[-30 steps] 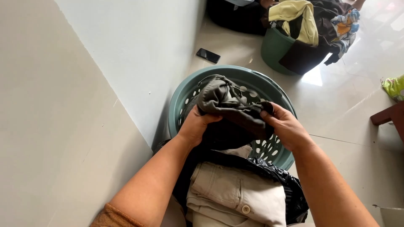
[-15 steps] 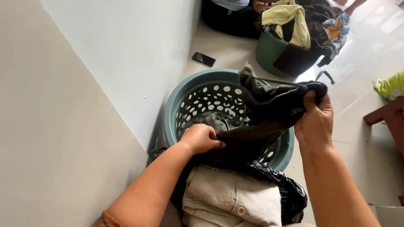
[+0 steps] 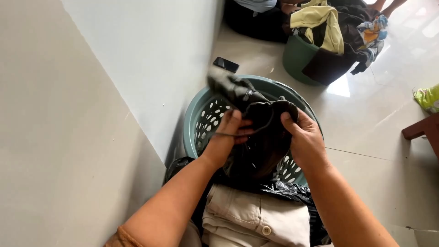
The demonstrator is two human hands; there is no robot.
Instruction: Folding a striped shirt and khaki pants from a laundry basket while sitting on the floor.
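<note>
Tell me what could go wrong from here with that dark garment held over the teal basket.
1. The dark crumpled cloth garment has a thin drawstring looped by the left hand; it might snag a finger.
2. The right hand pinches only the edge, so the garment could slip into the teal perforated plastic basket.
3. The black phone lies on the floor close behind.

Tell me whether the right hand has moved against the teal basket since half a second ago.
Yes. The right hand has dropped from above the teal basket's far right rim to its middle, meeting the left hand on the dark garment.
</note>
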